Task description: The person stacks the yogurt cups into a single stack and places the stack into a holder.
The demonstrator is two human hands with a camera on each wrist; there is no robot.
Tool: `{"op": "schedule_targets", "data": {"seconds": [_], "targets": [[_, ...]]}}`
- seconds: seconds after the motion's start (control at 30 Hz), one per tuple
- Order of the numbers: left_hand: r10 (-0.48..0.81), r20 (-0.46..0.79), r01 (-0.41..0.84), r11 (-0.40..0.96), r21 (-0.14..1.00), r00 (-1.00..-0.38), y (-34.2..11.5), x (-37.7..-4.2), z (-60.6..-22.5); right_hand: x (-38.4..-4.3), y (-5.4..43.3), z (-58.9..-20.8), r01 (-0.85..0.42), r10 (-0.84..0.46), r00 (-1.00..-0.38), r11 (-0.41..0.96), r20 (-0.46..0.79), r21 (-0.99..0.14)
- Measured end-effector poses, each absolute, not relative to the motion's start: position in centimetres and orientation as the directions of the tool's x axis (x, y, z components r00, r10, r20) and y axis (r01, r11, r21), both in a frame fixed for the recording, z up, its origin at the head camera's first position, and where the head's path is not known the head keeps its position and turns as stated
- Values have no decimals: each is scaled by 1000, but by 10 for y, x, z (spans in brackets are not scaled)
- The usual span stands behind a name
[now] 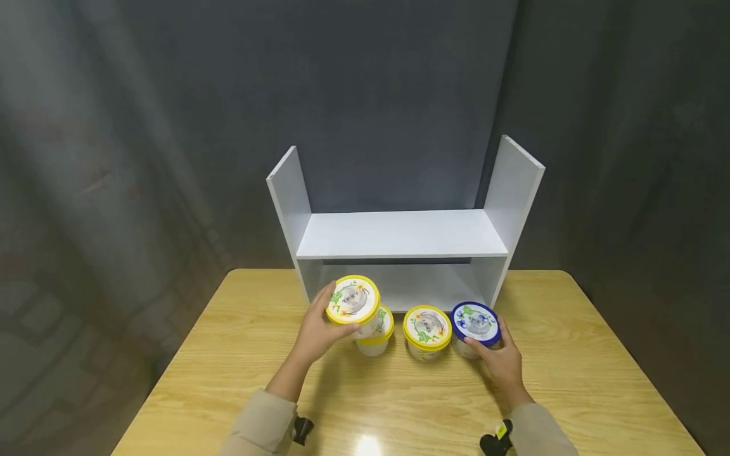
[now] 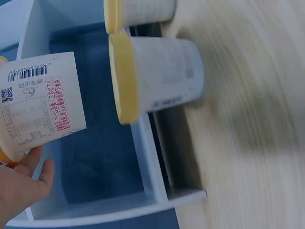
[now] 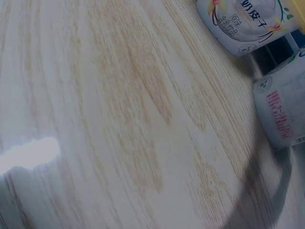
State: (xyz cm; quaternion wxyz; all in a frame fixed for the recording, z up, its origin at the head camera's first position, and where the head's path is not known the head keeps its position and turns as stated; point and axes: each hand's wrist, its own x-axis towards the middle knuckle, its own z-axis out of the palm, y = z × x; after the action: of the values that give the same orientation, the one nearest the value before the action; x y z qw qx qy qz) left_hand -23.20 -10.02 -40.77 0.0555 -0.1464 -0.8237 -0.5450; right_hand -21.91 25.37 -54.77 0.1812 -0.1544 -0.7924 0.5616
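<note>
My left hand [image 1: 318,326] grips a yellow-lidded white tub [image 1: 353,300], held above the table in front of the shelf. In the left wrist view, the barcode and red print on this tub [image 2: 40,100] face the camera. Partly hidden below it, a second yellow-lidded tub [image 1: 374,346] stands on the table. A third yellow-lidded tub [image 1: 426,330] is upright at the middle. My right hand [image 1: 504,364] holds a blue-lidded tub [image 1: 476,323] by its sides, just right of the third one. The right wrist view catches only part of this tub [image 3: 281,107], and no fingers.
Behind the tubs stands a white two-level shelf [image 1: 402,234] with tall side panels. The wooden table [image 1: 399,405] extends in front and to both sides. Dark grey curtains [image 1: 399,95] hang behind and beside it.
</note>
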Motion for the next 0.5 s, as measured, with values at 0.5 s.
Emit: {"op": "schedule_targets", "data": {"seconds": [0.5], "targets": [[291, 255, 356, 380, 854, -922, -53, -239, -399, -207, 241, -524, 28, 451, -888, 254, 93, -967]]}}
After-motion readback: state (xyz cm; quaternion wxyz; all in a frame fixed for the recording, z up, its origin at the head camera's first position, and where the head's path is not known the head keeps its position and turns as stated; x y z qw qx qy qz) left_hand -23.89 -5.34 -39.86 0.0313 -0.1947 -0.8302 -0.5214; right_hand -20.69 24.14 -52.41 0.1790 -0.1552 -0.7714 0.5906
